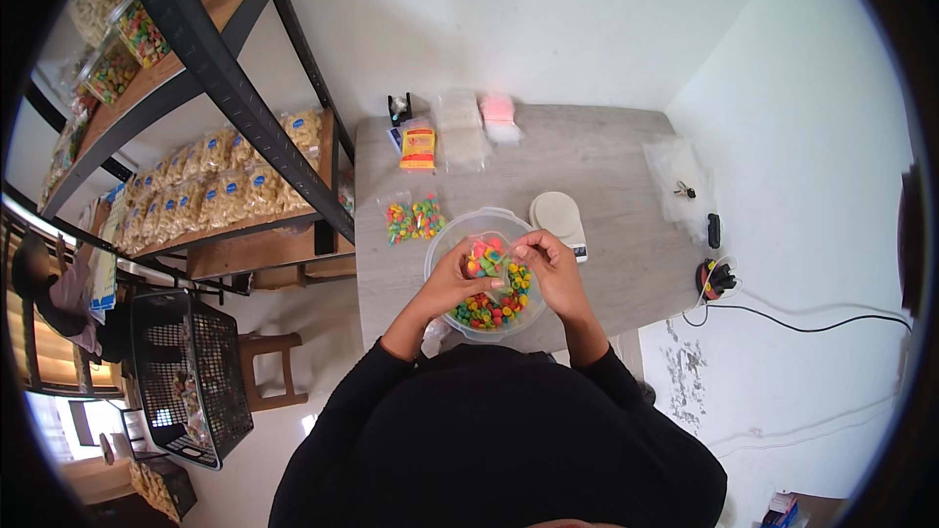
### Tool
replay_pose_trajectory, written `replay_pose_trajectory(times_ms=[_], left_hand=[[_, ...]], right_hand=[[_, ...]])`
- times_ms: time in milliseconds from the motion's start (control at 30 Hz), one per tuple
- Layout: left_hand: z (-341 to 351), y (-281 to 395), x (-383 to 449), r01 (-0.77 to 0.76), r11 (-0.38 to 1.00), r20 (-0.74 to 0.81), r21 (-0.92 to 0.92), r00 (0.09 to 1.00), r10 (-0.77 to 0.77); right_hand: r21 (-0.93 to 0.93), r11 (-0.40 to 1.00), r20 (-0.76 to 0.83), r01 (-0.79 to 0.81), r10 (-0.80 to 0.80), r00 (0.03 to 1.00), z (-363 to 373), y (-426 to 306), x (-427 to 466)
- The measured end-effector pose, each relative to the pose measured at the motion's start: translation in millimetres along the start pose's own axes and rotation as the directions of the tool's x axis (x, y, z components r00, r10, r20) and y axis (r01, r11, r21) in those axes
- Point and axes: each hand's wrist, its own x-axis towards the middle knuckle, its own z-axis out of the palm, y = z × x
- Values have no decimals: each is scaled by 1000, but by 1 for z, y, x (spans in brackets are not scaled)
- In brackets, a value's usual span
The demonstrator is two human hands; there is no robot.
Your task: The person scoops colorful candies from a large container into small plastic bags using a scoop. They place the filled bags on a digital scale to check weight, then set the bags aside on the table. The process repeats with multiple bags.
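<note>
Over a round translucent plastic tub [440,235], both hands hold a small clear plastic bag [486,258] with colourful snack pieces inside. My left hand [449,284] grips the bag from its left side, the thumb across its lower part. At the bag's right edge, the fingertips of my right hand [552,271] pinch the plastic. Loose red, yellow and green snack pieces [488,312] lie in the tub beneath. Left of the tub rest two filled clear bags [415,218] of the same snack. Just behind the tub's right side stands a white digital kitchen scale [557,216].
Stacks of clear plastic bags [462,132], a yellow-red packet [418,148] and a pink-white pack [500,119] lie along the table's back. Keys [685,191] and a power strip [713,280] are at right. A metal shelf [242,92], a black basket [192,374] and another person [62,301] are left.
</note>
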Motion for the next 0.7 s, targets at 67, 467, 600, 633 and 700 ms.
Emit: replay_pose_trajectory(times_ms=[67, 467, 600, 633, 700], left_hand=[[-4, -3, 2, 11, 998, 1, 66, 1000, -11], [-13, -1, -1, -45, 995, -21, 91, 999, 47], [-12, 4, -1, 34, 999, -11, -14, 999, -34], [-14, 3, -1, 45, 999, 2, 1, 999, -45], [-15, 1, -1, 25, 1000, 8, -3, 1000, -25]], right_hand=[[12, 1000, 7, -7, 7, 1000, 0, 0, 4], [11, 1000, 57, 9, -9, 998, -5, 5, 4], [-15, 1000, 49, 23, -22, 999, -5, 6, 4], [-23, 999, 52, 28, -27, 998, -5, 5, 4], [-92, 991, 77, 96, -89, 993, -1, -1, 3]])
